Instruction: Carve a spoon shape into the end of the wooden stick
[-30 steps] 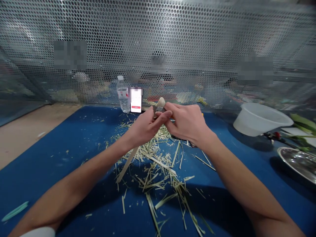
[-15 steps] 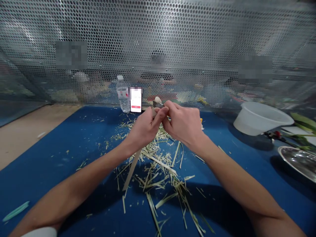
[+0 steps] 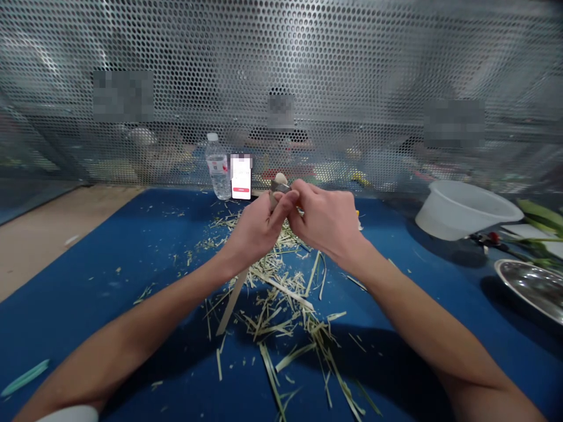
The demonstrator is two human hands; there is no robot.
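My left hand (image 3: 251, 231) is closed around a long, flat, pale strip (image 3: 232, 302), whose lower end hangs below my palm toward the blue mat. Just above the left fingertips shows a rounded, cream-coloured piece (image 3: 280, 177); whether it belongs to the strip I cannot tell. Pinched in my right hand (image 3: 328, 220) is a small grey metal blade (image 3: 280, 187), lying against that piece. Fingers of both hands meet and hide most of the contact. Under the hands, thin pale-green shavings (image 3: 281, 293) are scattered in a heap.
A water bottle (image 3: 217, 170) and a lit phone (image 3: 241, 179) stand behind, before a perforated metal screen (image 3: 329, 70). To the right are a white plastic tub (image 3: 461, 211), a steel dish (image 3: 532, 293) and green leaves (image 3: 543, 220). A turquoise object (image 3: 26, 377) lies at lower left.
Both hands hold almost the same pose, the blade still at the cream-coloured piece. The whole view has shifted very slightly.
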